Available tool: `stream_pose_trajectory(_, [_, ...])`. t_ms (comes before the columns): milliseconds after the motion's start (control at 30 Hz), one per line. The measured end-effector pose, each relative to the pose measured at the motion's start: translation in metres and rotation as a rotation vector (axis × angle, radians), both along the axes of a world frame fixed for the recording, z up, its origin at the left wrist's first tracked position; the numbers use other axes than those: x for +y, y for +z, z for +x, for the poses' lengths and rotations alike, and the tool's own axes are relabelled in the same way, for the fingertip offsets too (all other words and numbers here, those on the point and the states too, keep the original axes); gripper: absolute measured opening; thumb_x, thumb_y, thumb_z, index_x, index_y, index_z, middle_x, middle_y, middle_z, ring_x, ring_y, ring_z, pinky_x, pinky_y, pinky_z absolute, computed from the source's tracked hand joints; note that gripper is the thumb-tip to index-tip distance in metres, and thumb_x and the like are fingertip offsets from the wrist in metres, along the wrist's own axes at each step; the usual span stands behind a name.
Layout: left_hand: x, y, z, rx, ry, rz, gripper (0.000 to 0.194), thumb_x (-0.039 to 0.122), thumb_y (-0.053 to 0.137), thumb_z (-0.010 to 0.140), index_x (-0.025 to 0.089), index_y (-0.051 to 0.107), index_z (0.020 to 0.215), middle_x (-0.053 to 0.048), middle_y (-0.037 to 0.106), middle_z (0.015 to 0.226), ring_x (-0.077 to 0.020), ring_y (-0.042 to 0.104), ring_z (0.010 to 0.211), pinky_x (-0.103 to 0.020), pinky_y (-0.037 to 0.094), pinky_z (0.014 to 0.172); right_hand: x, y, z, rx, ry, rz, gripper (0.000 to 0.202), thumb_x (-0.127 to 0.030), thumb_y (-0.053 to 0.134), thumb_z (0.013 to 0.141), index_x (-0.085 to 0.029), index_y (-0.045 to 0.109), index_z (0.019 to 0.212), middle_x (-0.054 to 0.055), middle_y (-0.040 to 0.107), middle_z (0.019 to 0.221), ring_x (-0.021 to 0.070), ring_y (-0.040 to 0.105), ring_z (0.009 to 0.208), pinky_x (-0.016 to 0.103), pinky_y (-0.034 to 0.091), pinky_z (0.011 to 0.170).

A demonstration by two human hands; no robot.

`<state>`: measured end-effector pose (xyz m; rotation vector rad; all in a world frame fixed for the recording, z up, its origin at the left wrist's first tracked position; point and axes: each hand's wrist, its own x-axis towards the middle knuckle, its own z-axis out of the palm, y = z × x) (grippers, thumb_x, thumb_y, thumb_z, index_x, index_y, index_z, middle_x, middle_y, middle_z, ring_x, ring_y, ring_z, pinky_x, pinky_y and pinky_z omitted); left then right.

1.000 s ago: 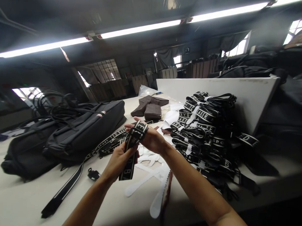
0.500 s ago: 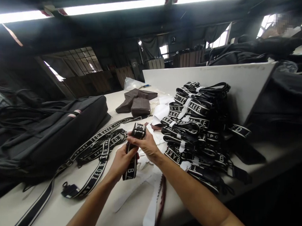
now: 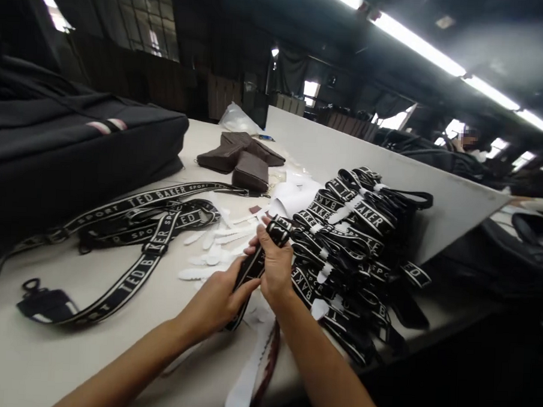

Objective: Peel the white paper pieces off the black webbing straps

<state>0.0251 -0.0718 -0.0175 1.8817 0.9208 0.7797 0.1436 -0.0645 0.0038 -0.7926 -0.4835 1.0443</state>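
Two hands on one strap: both the left hand (image 3: 217,300) and the right hand (image 3: 275,269) close around the folded strap (image 3: 254,267), held just above the table (image 3: 126,335).
Landmark: the stack of banded straps (image 3: 351,243), leaning against the white divider board (image 3: 434,186); every place below is given from that stack.
Table: it runs left of and beneath the stack, and its near edge is cut off by the frame.
Black bag (image 3: 76,153): well to the left of the stack, along the far left of the table; its left end is out of view.
Loose lettered straps (image 3: 149,222): between the bag and the stack, lying flat, one ending in a clip at the left.
Brown pouches (image 3: 244,160): behind the stack and to its left.
White paper strips (image 3: 215,249): just left of the stack, scattered under and beyond the hands.
Strap's place: touching or nearly touching the stack's left flank; which, I cannot tell.
Long axis: slanted, from the lower end in the left grip up and rightwards toward the stack.
Left grip: fingers curled shut on the lower part.
Right grip: fingers wrapped shut on the upper folded end, the nearer hand to the stack.
Hidden: the strap's middle under the fingers and its lettering are hard to make out.
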Motion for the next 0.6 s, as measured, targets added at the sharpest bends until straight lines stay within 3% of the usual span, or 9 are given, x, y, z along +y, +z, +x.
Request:
stream_pose_trajectory(133, [-0.004, -0.002, -0.001, 0.005, 0.014, 0.075, 0.028, 0.037, 0.055, 0.089, 0.021, 0.058, 0.112, -0.012, 0.069, 0.094, -0.0321, 0.066, 0.087, -0.036, 0.046, 0.073, -0.002, -0.001, -0.013, -0.279, -0.209, 0.078, 0.038, -0.044, 0.075, 0.075, -0.018, 0.062, 0.099, -0.004, 0.058, 0.061, 0.0101, 0.057, 0.052, 0.022, 0.048, 0.052])
stream_pose_trajectory(233, [-0.006, -0.003, 0.001, -0.148, 0.025, 0.065, 0.03, 0.028, 0.054, 0.088, 0.02, 0.054, 0.116, -0.012, 0.067, 0.109, -0.0294, 0.063, 0.1, -0.035, 0.046, 0.084, -0.001, -0.001, -0.016, -0.262, -0.193, 0.108, 0.03, -0.04, 0.076, 0.076, -0.018, 0.061, 0.089, -0.005, 0.057, 0.063, 0.0095, 0.055, 0.054, 0.023, 0.048, 0.055])
stream_pose_trajectory(333, [-0.007, -0.004, 0.003, -0.27, 0.012, -0.086, 0.043, 0.024, 0.055, 0.085, 0.02, 0.046, 0.127, -0.008, 0.068, 0.095, -0.0238, 0.065, 0.085, -0.033, 0.049, 0.078, 0.001, 0.0, -0.005, -0.096, 0.015, 0.039, 0.031, -0.035, 0.081, 0.07, -0.018, 0.054, 0.073, -0.006, 0.05, 0.06, 0.0082, 0.049, 0.051, 0.024, 0.049, 0.056])
stream_pose_trajectory(400, [-0.006, -0.003, 0.003, -0.294, -0.078, -0.184, 0.035, 0.024, 0.056, 0.085, 0.018, 0.05, 0.119, -0.003, 0.064, 0.076, -0.019, 0.062, 0.066, -0.03, 0.048, 0.066, 0.002, 0.002, 0.008, 0.02, 0.233, -0.052, 0.034, -0.029, 0.08, 0.071, -0.019, 0.049, 0.066, -0.007, 0.044, 0.056, 0.0076, 0.046, 0.049, 0.024, 0.05, 0.058])
stream_pose_trajectory(467, [-0.004, -0.001, 0.003, -0.342, -0.157, -0.252, 0.025, 0.025, 0.058, 0.084, 0.016, 0.053, 0.107, -0.002, 0.061, 0.071, -0.0153, 0.057, 0.057, -0.026, 0.046, 0.058, 0.005, 0.004, 0.019, 0.118, 0.382, -0.117, 0.032, -0.024, 0.078, 0.074, -0.019, 0.047, 0.064, -0.008, 0.042, 0.055, 0.0069, 0.046, 0.049, 0.022, 0.052, 0.06])
stream_pose_trajectory(600, [0.004, 0.004, -0.001, -0.491, -0.138, -0.365, 0.032, 0.041, 0.06, 0.086, 0.015, 0.053, 0.103, -0.004, 0.062, 0.074, -0.0131, 0.057, 0.053, -0.024, 0.045, 0.051, 0.023, 0.012, 0.016, 0.23, 0.421, -0.149, 0.025, -0.016, 0.075, 0.078, -0.018, 0.051, 0.071, -0.008, 0.047, 0.057, 0.0053, 0.049, 0.05, 0.02, 0.054, 0.064])
